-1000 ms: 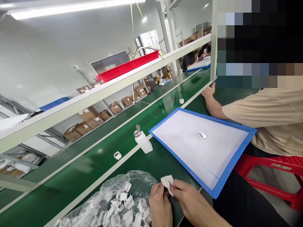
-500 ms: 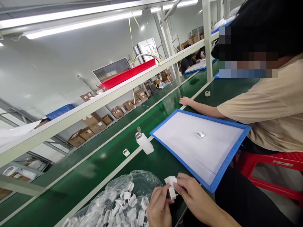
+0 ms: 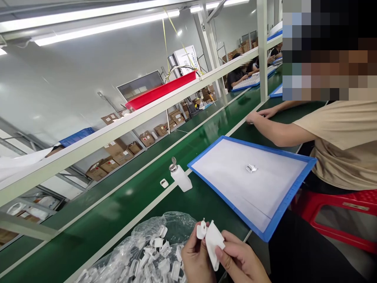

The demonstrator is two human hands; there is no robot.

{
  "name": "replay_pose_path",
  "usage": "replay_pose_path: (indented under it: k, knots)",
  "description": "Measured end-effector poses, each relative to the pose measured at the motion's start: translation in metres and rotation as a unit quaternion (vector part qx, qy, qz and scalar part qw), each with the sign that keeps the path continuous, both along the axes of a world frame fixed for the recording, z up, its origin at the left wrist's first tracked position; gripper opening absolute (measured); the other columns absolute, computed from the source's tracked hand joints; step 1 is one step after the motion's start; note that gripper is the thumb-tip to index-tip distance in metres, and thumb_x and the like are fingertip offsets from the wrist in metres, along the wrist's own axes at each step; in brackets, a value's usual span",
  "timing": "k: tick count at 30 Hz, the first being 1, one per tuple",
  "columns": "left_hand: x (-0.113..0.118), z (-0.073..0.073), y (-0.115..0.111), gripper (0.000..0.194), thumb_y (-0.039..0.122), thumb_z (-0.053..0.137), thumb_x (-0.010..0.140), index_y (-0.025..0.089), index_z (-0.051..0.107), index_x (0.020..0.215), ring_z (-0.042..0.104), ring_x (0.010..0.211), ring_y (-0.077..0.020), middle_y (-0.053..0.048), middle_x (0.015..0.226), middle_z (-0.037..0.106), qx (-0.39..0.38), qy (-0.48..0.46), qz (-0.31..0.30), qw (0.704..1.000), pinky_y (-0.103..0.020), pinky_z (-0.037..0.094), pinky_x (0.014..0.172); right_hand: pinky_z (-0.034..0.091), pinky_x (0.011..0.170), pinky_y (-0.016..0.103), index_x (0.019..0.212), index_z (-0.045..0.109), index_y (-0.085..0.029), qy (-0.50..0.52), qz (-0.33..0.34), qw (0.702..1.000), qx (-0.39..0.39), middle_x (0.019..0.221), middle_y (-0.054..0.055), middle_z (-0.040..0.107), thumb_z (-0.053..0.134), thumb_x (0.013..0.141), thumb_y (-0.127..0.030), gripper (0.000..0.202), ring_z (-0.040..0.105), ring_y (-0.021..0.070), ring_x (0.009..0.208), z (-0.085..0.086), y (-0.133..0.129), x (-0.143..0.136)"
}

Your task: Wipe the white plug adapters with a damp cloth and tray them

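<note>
Left hand [image 3: 198, 255] grips white plug piece [image 3: 202, 231], prong up. Right hand [image 3: 240, 255] pinches folded white cloth [image 3: 214, 243] right beside it. Both over the green bench [image 3: 165, 206], between bag of white parts [image 3: 153, 255] and blue-rimmed tray [image 3: 235, 173].

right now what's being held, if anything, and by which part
Left hand: white plug piece, by its lower end. Right hand: white cloth, by its right edge.
</note>
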State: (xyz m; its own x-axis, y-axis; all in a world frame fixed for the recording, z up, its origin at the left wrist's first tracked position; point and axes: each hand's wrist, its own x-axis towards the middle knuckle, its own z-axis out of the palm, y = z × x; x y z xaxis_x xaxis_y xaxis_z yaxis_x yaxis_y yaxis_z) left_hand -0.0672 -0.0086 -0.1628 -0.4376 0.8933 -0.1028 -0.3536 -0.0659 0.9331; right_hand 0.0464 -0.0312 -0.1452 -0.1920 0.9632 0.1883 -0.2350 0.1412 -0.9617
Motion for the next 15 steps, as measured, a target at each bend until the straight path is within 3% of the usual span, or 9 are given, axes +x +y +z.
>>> replay_pose_path:
  k: [4, 9, 12, 15]
  knots:
    - [0.005, 0.002, -0.005, 0.032, 0.033, 0.095, 0.055, 0.018, 0.082, 0.080, 0.072, 0.071, -0.0181, -0.010, 0.082, 0.080, -0.068, -0.189, -0.071, 0.977, -0.023, 0.058, 0.066, 0.042, 0.064, 0.022, 0.068, 0.060, -0.019, -0.033, -0.043, 0.998, 0.040, 0.079, 0.002, 0.049, 0.049, 0.101, -0.049, 0.046, 0.053, 0.0149, 0.072, 0.003, -0.002, 0.010]
    - [-0.004, 0.001, -0.009, 0.018, 0.018, 0.089, 0.069, 0.014, 0.081, 0.084, 0.061, 0.064, -0.0065, -0.012, 0.093, 0.079, -0.073, -0.370, -0.165, 0.911, -0.011, 0.050, 0.057, 0.050, 0.069, 0.021, 0.069, 0.055, -0.021, -0.048, -0.254, 0.966, -0.002, 0.077, 0.002, 0.053, 0.056, 0.099, -0.043, 0.037, 0.058, 0.0170, 0.076, -0.002, 0.002, 0.028]
    - [-0.009, 0.001, -0.008, 0.020, 0.016, 0.090, 0.066, 0.012, 0.080, 0.083, 0.061, 0.066, -0.0083, -0.013, 0.092, 0.078, -0.098, -0.360, -0.206, 0.905, -0.013, 0.051, 0.058, 0.050, 0.063, 0.020, 0.070, 0.056, -0.021, -0.121, -0.260, 0.953, 0.101, 0.078, 0.003, 0.053, 0.056, 0.099, -0.032, 0.032, 0.059, 0.0160, 0.073, 0.000, -0.002, 0.028]
    - [-0.004, 0.003, -0.011, 0.018, 0.023, 0.090, 0.066, 0.015, 0.080, 0.079, 0.065, 0.068, -0.0128, -0.009, 0.083, 0.076, -0.106, -0.267, -0.197, 0.937, -0.020, 0.055, 0.066, 0.052, 0.064, 0.023, 0.085, 0.065, -0.020, -0.167, -0.196, 0.934, 0.247, 0.085, 0.005, 0.058, 0.049, 0.102, -0.020, 0.023, 0.060, 0.0149, 0.071, 0.010, -0.006, 0.025]
